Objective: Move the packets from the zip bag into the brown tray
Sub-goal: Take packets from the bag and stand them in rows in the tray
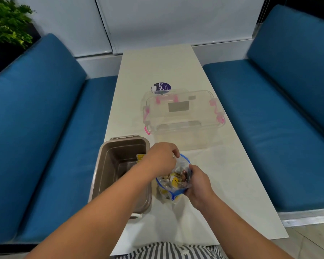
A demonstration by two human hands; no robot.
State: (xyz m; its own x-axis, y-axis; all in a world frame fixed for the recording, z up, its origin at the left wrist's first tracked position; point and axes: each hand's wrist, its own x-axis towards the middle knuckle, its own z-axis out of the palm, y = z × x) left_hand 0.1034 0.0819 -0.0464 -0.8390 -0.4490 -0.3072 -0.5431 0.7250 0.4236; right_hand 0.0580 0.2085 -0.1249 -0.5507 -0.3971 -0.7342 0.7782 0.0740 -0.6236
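My left grip (163, 157) pinched the far rim of the zip bag (181, 166), and my right grip (196, 182) was curled round the bag's near edge, the two holding its mouth open just right of the brown tray (101, 165). The yellow-marked packets (173, 181) lay bunched inside the bag, while a single packet (140, 157) showed inside the tray by its right wall, partly hidden by my left wrist. Beyond the tray and to its right, a clear box (181, 116) with pink latches stood on the worktop (157, 68).
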